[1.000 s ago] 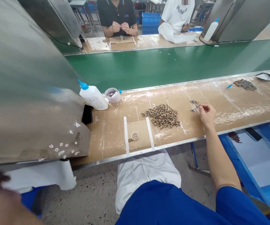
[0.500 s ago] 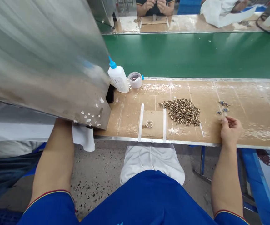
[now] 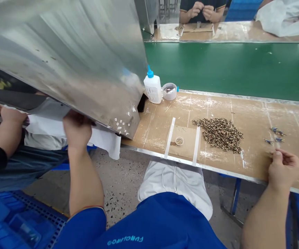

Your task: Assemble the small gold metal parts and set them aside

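Note:
My left hand point(image 3: 76, 129) is raised at the lower edge of a curved stainless steel panel point(image 3: 61, 58), its fingers curled and partly hidden by the panel's edge. My right hand point(image 3: 284, 169) rests at the front edge of a cardboard-covered bench point(image 3: 253, 117), fingertips drawn together. Nothing held shows in either hand. Closest to my right hand lie several small blue-and-metal parts point(image 3: 275, 135). To their left is a heap of small brass-coloured metal parts point(image 3: 218, 135).
A blue-capped white glue bottle point(image 3: 152, 89) and a tape roll point(image 3: 169, 91) stand at the panel's foot. A small round dish point(image 3: 179, 140) lies between white strips. Beyond the green conveyor belt point(image 3: 229, 69), a person works. A co-worker's hand point(image 3: 13, 116) shows at left.
The view has swung left. My left hand has risen to the steel panel, and my right hand has drawn back from the small parts toward the bench's front edge. A co-worker's hand has come into view.

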### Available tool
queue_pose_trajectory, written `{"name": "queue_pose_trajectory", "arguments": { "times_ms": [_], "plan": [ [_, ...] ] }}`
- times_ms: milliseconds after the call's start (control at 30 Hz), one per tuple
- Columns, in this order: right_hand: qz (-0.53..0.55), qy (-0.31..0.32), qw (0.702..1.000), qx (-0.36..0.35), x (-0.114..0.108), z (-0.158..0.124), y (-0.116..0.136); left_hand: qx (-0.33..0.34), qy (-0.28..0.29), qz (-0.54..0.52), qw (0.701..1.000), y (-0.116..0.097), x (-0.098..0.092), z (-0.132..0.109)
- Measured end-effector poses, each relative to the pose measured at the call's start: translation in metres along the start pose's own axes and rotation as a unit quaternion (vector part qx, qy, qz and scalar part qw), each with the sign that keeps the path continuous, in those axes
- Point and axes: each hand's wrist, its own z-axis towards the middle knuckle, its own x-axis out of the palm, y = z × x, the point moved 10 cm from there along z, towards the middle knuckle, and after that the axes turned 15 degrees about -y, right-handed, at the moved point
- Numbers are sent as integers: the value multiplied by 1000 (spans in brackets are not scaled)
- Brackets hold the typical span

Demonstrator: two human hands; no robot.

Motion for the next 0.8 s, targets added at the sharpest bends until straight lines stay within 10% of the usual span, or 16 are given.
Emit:
{"name": "queue_pose_trajectory", "arguments": {
  "times_ms": [133, 300, 500, 667, 800],
  "plan": [
    [-12, 2, 1000, -12, 2, 1, 4, -10, -13, -91, 996, -8, -32, -41],
    [-35, 11, 999, -16, 2, 2, 4, -116, 257, -146, 948, 1, 52, -118],
    [-15, 15, 1000, 3, -7, -12, 2, -224, 316, -192, 902, 41, 153, -168],
    [38, 70, 996, 34, -16, -58, 19, -275, 304, -234, 882, 50, 180, -198],
    [33, 248, 968, -31, 16, -132, 56, -241, 315, -286, 872, 40, 186, -207]
  ]
}}
